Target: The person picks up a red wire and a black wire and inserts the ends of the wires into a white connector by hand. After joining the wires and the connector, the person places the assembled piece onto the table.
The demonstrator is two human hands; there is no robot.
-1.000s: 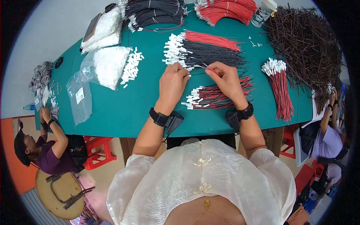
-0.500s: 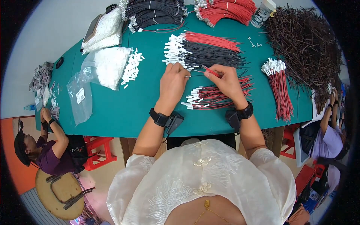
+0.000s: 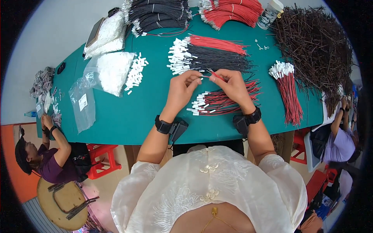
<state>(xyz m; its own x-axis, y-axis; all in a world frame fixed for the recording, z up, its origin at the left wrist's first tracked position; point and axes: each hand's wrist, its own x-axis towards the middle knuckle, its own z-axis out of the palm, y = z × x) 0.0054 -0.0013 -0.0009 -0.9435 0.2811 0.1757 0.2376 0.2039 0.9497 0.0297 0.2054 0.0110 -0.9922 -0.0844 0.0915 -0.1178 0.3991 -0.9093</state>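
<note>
My left hand (image 3: 181, 92) is pinched near the middle of the table, with a thin red wire (image 3: 204, 76) at its fingertips. A small pale piece shows beside the thumb, too small to name surely. Close by, my right hand (image 3: 234, 86) grips a slim red-handled tool (image 3: 218, 75) with a thin metal tip pointing up and left; its kind is unclear. Just beyond my hands lie rows of black wires (image 3: 217, 57) and red wires (image 3: 217, 43) with white connectors (image 3: 179, 54) at their left ends. Under my right hand rests a pile of red-and-black wire pairs (image 3: 223, 101).
Loose white connectors (image 3: 136, 73) lie beside a filled plastic bag (image 3: 114, 72) at left. Bundled black wires (image 3: 161, 15) and red wires (image 3: 233, 13) sit at the back. A wire bundle (image 3: 287, 95), a dark tangled heap (image 3: 314, 42) and a bottle (image 3: 270, 15) stand right.
My left hand has turned and moved slightly right, its fingertips closer to the right hand's. A red wire now shows between them. The right hand keeps hold of the red-handled tool.
</note>
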